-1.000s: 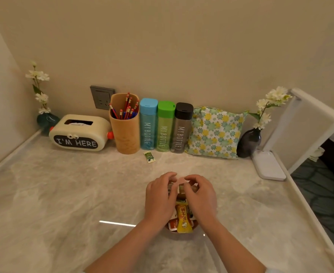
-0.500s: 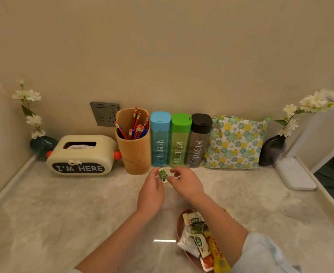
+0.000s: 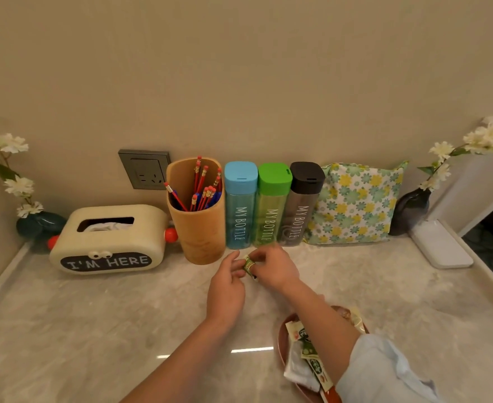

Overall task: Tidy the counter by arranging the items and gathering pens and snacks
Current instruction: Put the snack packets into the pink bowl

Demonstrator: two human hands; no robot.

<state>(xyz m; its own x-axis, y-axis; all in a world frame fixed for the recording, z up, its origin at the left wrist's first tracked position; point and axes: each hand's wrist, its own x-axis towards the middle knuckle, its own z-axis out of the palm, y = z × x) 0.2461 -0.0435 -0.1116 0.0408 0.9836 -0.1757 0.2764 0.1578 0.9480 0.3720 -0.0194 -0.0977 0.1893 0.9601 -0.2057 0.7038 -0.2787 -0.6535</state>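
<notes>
The counter [image 3: 94, 330] looks almost in order, as far as I can judge. The bigger things stand in one row along the wall: the flowered cushion [image 3: 355, 205], the tissue box [image 3: 108, 239], the wooden pen cup [image 3: 200, 231], and the bottles [image 3: 271, 207], which touch side by side. The pencils and pens [image 3: 203, 190] are gathered upright inside the cup. Most snacks lie in a reddish dish [image 3: 279, 341] near the front edge, partly hidden under the right forearm.

It seems that only one small green snack packet [image 3: 248, 264] is left. It is just in front of the bottles and well apart from the dish. I cannot tell if it touches the counter. The left hand [image 3: 225, 289] and the right hand [image 3: 274, 269] meet at it, and each pinches it with curled fingertips from its own side. Probably it must go into the dish, and then the gathering is finished.

The count is one cushion, one tissue box and one pen cup. There are three bottles, with a blue, a green and a black lid. There are two vases [image 3: 39, 225] with white flowers, one at each end of the row. There is one dish and one loose packet. The pencils are too crowded to count exactly, and the arm hides some of the snacks in the dish.
</notes>
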